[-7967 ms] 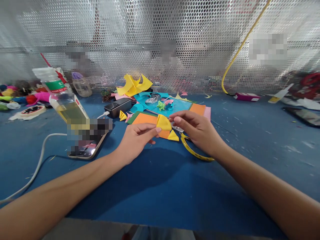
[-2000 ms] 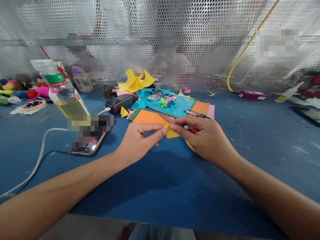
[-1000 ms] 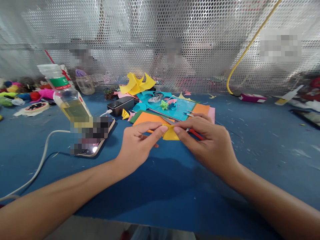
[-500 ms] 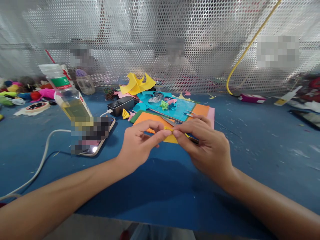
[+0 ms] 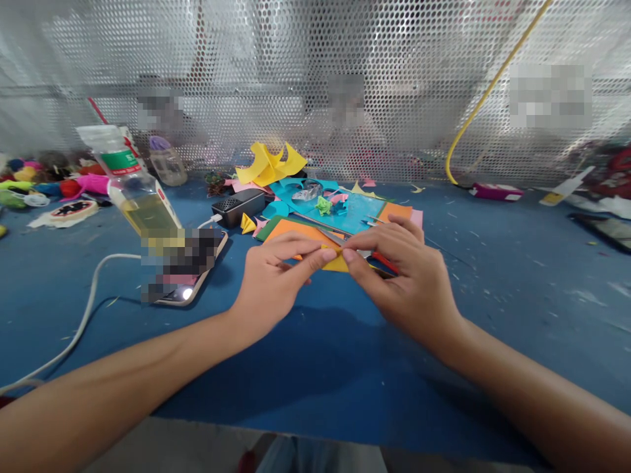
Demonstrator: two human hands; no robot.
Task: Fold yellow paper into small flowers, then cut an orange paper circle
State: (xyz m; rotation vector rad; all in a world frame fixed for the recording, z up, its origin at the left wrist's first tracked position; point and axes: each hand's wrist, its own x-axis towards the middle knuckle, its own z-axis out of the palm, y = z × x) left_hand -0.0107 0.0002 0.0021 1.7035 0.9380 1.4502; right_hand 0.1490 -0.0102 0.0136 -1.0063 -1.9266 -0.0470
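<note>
A small yellow paper piece point(image 5: 337, 264) is pinched between both hands, close above the blue table. My left hand point(image 5: 276, 282) holds its left side between thumb and fingers. On the right side, my right hand point(image 5: 409, 282) grips it with thumb and index finger, and the fingertips of both hands nearly meet. Just behind the fingers lie scissors, with a red handle point(image 5: 385, 263) partly under my right hand. Orange paper point(image 5: 290, 231) and a blue sheet point(image 5: 320, 210) lie beyond, and a green folded paper piece point(image 5: 323, 206) rests on the blue sheet.
A bottle of yellowish liquid point(image 5: 142, 203) and a lit phone point(image 5: 192, 272) with a white cable point(image 5: 93, 282) stand at left. A black box point(image 5: 239, 207) and cut yellow paper point(image 5: 271, 164) are behind. A perforated metal screen point(image 5: 296, 59) closes the back.
Both hands have stayed pinched on the yellow paper and shifted slightly. The fingers of my right hand have lifted a little, and more of the red scissor handle shows.
</note>
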